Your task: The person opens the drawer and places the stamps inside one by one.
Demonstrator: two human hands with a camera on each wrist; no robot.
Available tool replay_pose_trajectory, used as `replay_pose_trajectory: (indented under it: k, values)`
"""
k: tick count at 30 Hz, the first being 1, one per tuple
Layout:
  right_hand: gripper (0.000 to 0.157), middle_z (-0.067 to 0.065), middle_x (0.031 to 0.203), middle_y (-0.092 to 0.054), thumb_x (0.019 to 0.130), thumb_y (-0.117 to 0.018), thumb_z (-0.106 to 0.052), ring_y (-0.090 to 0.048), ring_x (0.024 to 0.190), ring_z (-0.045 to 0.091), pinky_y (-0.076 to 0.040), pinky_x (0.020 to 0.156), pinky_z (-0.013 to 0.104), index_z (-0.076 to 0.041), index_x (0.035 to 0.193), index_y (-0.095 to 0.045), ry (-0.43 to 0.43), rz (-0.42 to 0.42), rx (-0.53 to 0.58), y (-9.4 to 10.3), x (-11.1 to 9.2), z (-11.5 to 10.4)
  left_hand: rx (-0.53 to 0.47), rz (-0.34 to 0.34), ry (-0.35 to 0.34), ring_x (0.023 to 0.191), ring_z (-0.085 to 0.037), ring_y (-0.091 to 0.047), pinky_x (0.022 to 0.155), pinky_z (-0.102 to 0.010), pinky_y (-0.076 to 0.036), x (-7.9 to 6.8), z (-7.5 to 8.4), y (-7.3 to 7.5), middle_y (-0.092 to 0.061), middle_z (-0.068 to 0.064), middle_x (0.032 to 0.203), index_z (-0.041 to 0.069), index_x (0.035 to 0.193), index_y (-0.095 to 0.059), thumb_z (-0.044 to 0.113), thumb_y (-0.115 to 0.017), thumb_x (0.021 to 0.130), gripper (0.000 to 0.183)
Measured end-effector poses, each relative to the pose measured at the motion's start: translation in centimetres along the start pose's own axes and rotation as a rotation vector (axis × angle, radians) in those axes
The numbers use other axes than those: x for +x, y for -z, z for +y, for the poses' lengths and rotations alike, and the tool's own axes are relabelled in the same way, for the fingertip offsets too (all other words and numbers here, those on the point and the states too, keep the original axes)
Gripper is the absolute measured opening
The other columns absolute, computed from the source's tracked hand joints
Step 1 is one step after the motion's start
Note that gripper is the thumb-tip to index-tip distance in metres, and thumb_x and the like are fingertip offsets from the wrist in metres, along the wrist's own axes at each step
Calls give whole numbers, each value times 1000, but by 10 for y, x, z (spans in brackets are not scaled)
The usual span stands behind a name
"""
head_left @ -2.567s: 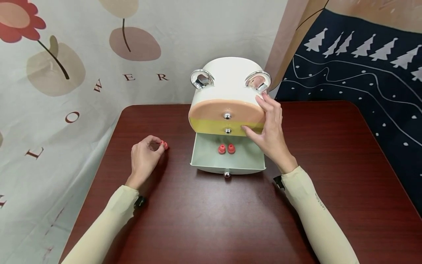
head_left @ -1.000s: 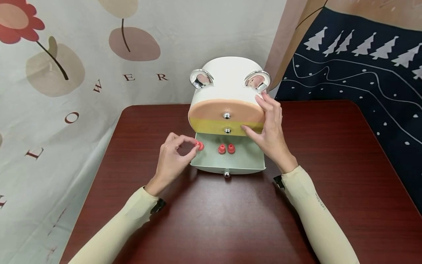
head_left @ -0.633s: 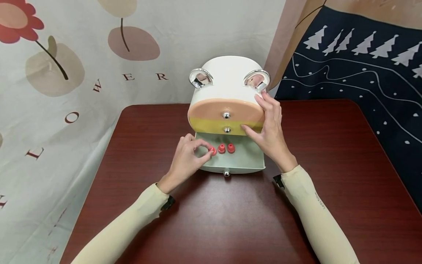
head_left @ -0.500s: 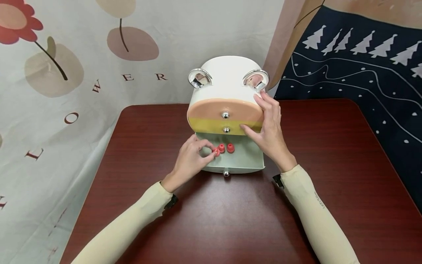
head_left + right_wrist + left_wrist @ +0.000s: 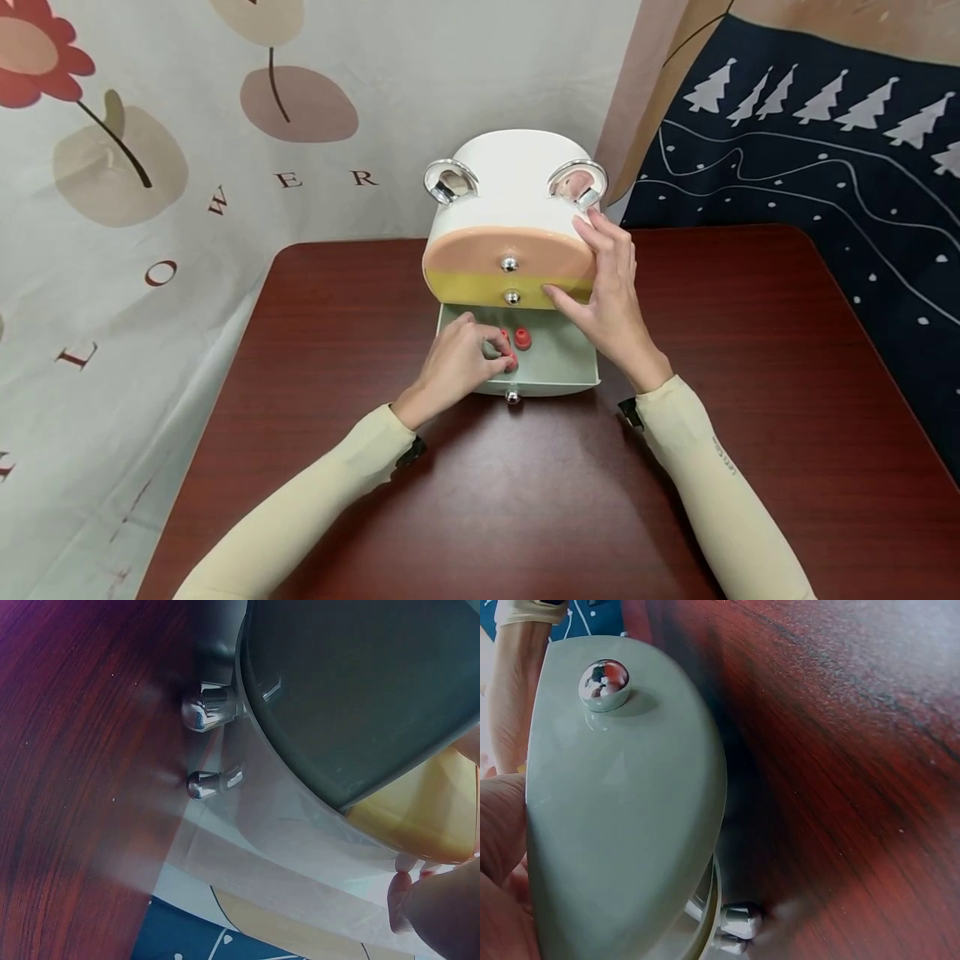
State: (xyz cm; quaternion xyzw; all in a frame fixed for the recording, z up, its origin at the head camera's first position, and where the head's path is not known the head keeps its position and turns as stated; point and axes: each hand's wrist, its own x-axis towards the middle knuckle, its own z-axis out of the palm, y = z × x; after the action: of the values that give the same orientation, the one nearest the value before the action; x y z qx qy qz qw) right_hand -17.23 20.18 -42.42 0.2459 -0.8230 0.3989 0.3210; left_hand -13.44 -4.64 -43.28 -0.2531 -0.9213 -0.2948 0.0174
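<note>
In the head view, my left hand [image 5: 459,364] reaches into a pulled-out pale green drawer [image 5: 562,350]. Its thumb and index finger pinch a small red cap-like piece [image 5: 512,363]. A second red piece [image 5: 522,337] stands just beyond it on the drawer floor, and a third [image 5: 504,334] is partly hidden behind the fingers. The drawer belongs to a small white rounded cabinet [image 5: 517,171]. My right hand [image 5: 617,304] rests on the cabinet's right side with fairly straight fingers, its thumb against the yellow drawer front [image 5: 472,287]. The left wrist view shows the green drawer front [image 5: 630,795] close up.
Above the yellow front is an orange drawer front [image 5: 472,250]; both are pushed in. Silver knobs [image 5: 513,396] sit on the fronts, and two silver ring-shaped ears [image 5: 451,182] on top. All stands on a dark red wooden table [image 5: 322,333] before a printed cloth [image 5: 420,83].
My left hand has carried the red piece from the table at left rightward into the drawer, and now nearer its front. My right hand has stayed on the cabinet.
</note>
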Motion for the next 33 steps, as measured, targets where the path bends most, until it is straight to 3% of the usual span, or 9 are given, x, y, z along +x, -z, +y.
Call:
replay_pose_trajectory:
  k: [5, 9, 19, 23, 27, 29, 33]
  values:
    - [90, 26, 163, -35, 87, -94, -12, -31, 153, 37, -24, 123, 58, -5, 158, -39, -2, -6, -1, -1, 0, 0, -25, -53, -23, 79, -19, -57, 73, -35, -46, 6, -1, -2, -77, 11, 80, 19, 81, -86, 12, -96, 83, 12]
    - [91, 26, 163, -34, 87, -94, -13, -30, 153, 37, -23, 123, 58, -6, 158, -39, -7, -11, -8, -1, 0, 0, -29, -78, -37, 72, -13, -62, 68, -32, -48, 12, -1, -2, -76, 8, 76, 17, 81, -86, 10, -95, 84, 12]
    - [91, 25, 164, -34, 86, -95, -12, -30, 153, 38, -23, 124, 57, -7, 158, -40, -11, -13, -8, -2, 1, -1, -28, -79, -43, 78, -18, -73, 68, -30, -54, 14, 1, -1, -80, 3, 85, 12, 84, -85, 8, -93, 87, 9]
    - [92, 24, 164, -35, 85, -95, -10, -31, 152, 38, -24, 123, 57, -7, 158, -40, -1, 3, -5, -2, 1, -1, -41, -14, -81, 73, -18, -67, 69, -30, -51, 4, 3, 1, -79, 5, 86, 11, 90, -86, 8, -93, 87, 8]
    - [91, 23, 163, -36, 84, -95, -8, -32, 152, 38, -25, 123, 57, -7, 157, -41, 6, 17, -2, -2, 1, -1, -81, 104, -143, 72, -18, -58, 70, -33, -48, -11, 6, 5, -80, 1, 93, 6, 99, -84, 6, -92, 88, 13]
    - [91, 24, 162, -36, 84, -95, -8, -32, 152, 38, -26, 123, 56, -7, 157, -42, 8, 24, -1, -1, 1, -1, -115, 173, -170, 74, -21, -61, 71, -34, -51, -20, 7, 6, -80, -4, 100, 2, 104, -82, 5, -91, 89, 18]
    - [90, 24, 162, -36, 85, -95, -8, -32, 152, 38, -26, 123, 55, -6, 157, -42, 8, 22, -2, -1, 1, -1, -194, 284, -149, 74, -24, -62, 69, -36, -53, -39, 9, 9, -77, -7, 107, 2, 115, -79, 4, -89, 89, 28]
